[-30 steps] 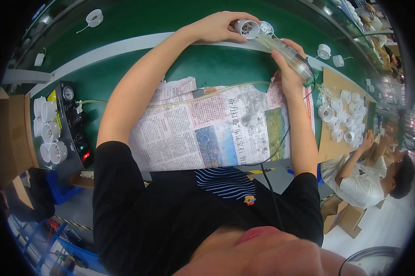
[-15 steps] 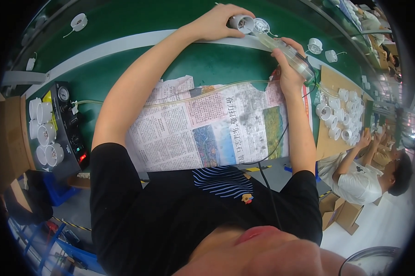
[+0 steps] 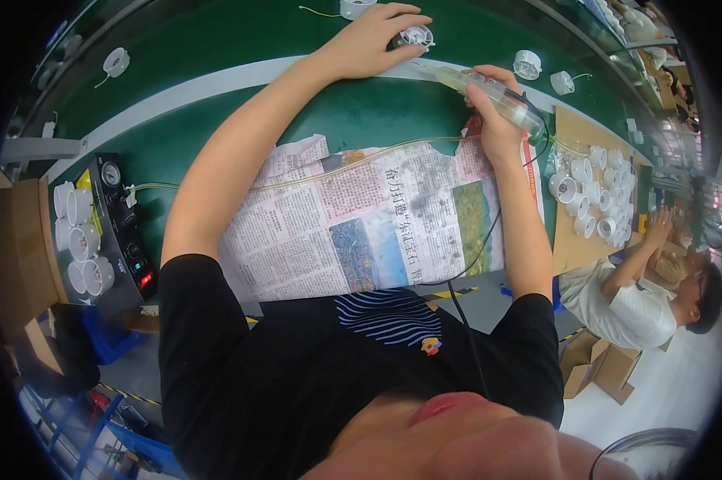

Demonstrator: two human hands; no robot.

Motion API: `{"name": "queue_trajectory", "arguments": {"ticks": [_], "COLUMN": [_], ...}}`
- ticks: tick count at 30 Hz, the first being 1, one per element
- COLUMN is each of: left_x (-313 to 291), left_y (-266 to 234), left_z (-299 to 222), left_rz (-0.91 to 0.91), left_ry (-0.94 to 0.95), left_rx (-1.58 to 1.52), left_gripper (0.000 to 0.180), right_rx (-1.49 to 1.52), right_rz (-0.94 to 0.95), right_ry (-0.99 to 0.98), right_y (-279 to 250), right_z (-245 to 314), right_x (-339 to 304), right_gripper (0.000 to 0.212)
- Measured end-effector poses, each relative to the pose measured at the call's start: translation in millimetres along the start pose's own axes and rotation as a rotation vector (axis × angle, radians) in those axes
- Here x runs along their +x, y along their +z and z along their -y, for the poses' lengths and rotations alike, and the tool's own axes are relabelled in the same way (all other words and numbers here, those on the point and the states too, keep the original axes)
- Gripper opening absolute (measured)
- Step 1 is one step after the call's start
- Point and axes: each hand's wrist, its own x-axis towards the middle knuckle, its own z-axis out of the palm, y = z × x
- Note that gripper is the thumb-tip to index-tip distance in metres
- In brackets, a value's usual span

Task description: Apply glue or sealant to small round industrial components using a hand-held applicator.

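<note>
My left hand [image 3: 377, 38] reaches over the far green surface, thumb and fingers curved around a round white plastic housing [image 3: 416, 37] with spoke-like ribs inside. My fingers hide part of it. In my right hand [image 3: 495, 108] is a translucent glue-dispenser syringe [image 3: 489, 94], gripped like a pen with its tip pointing left. The tip stops just short of the housing, below my left thumb. A black cable and a thin clear hose run from the syringe. Just beyond my left hand lies another white housing [image 3: 356, 8] with a thin wire.
Newspaper [image 3: 361, 216] covers the bench before me. At left stands a black dispenser controller [image 3: 121, 228] with a gauge, beside several white cups [image 3: 85, 240]. More white cups [image 3: 605, 196] stand on cardboard at right, near a seated person [image 3: 625, 300]. Wired housings [image 3: 526, 64] lie on the far surface.
My left hand has gone from a white cup to the ribbed housing. My right hand and the syringe have shifted slightly left. Housings on the far surface appear further left.
</note>
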Motion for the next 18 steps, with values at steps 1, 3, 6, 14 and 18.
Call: {"name": "queue_trajectory", "arguments": {"ticks": [1, 3, 6, 14, 18], "left_x": [1, 6, 11, 6, 10], "left_y": [3, 5, 0, -9, -11], "left_z": [3, 7, 11, -2, -3], "left_rz": [0.003, 0.071, 0.130, -0.038, -0.078], "left_ry": [0.000, -0.160, -0.297, -0.238, -0.206], "left_rx": [0.002, -0.058, -0.158, -0.070, -0.081], "left_gripper": [0.043, 0.050, 0.046, 0.031, 0.026], "right_rx": [0.023, 0.015, -0.003, -0.031, -0.033], "right_rz": [0.041, 0.051, 0.055, 0.076, 0.080], "right_ry": [-0.030, -0.055, -0.047, -0.053, -0.047], "right_y": [1, 2, 2, 2, -1], "right_z": [1, 2, 4, 2, 3], "right_x": [0, -1, -2, -2, -1], "right_gripper": [0.037, 0.034, 0.033, 0.032, 0.032]}}
